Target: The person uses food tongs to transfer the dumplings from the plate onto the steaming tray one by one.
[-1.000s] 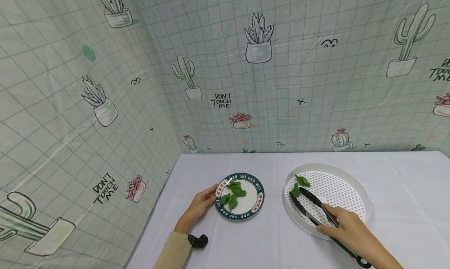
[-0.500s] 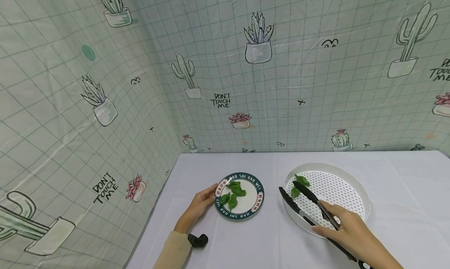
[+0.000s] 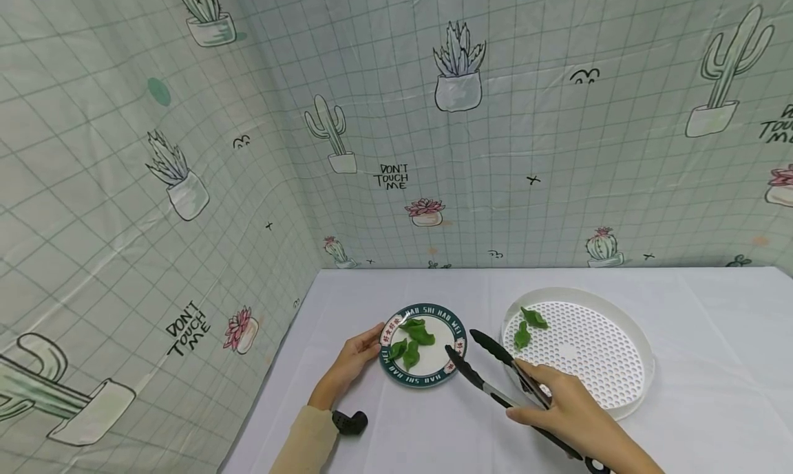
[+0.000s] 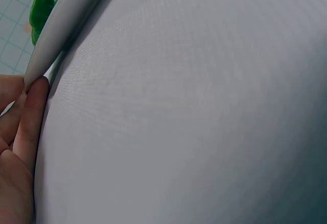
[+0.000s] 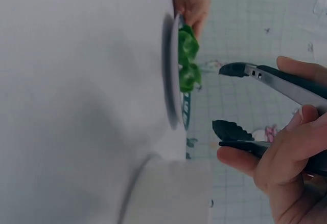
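Note:
In the head view, my left hand (image 3: 350,360) holds the left rim of a small plate (image 3: 424,382) with a green-and-white lettered border; the left wrist view has its fingers (image 4: 33,112) at that rim. Several green leaf pieces (image 3: 419,334) lie on the plate. My right hand (image 3: 570,405) grips black-tipped metal tongs (image 3: 498,395). The tongs' spread tips point at the plate's right edge, with nothing between them. Two more green leaf pieces (image 3: 522,336) lie at the left side of a round white perforated tray (image 3: 595,336).
A white cloth (image 3: 434,426) covers the table. Behind and to the left hangs a grid-patterned curtain (image 3: 495,137) printed with cacti. A black device (image 3: 350,423) is worn at the left wrist.
My right hand has moved left with the tongs, from over the tray to beside the plate. The leaf pieces stay on the tray, and my left hand keeps its place.

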A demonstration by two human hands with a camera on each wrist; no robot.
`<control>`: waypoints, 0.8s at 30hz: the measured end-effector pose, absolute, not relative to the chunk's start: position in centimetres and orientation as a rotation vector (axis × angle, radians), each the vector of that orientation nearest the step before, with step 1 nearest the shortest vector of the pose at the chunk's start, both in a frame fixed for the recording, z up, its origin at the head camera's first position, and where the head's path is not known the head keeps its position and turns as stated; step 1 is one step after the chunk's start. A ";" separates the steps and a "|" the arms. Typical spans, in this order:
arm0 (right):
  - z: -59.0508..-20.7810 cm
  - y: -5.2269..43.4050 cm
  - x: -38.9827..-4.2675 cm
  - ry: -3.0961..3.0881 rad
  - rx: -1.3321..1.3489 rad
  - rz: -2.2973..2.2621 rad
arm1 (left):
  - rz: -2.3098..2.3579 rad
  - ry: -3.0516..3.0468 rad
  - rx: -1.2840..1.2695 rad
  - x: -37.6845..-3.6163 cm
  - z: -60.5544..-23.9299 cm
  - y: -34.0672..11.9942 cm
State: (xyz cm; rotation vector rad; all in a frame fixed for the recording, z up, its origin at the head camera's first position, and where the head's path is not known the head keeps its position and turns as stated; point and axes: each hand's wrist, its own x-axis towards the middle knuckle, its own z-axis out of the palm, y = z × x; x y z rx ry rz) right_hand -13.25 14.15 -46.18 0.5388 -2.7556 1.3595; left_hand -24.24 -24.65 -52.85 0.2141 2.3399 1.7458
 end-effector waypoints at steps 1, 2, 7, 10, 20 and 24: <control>-46.3 13.8 -13.4 -2.758 0.550 1.376 | 1.739 2.345 0.224 -24.3 -52.9 -24.7; -46.3 13.5 -13.5 -2.765 0.559 1.393 | 1.737 2.345 0.229 -24.3 -52.8 -24.7; -46.6 11.6 -14.0 -2.774 0.608 1.453 | 1.739 2.337 0.226 -24.2 -52.7 -24.7; -46.7 10.5 -14.1 -2.779 0.636 1.473 | 1.733 2.347 0.224 -24.3 -52.8 -24.7; -47.3 7.6 -14.8 -2.814 0.633 1.530 | 1.733 2.349 0.355 -24.4 -53.1 -25.2; -47.5 6.8 -14.9 -2.825 0.614 1.564 | 1.728 2.375 0.436 -24.2 -53.2 -25.4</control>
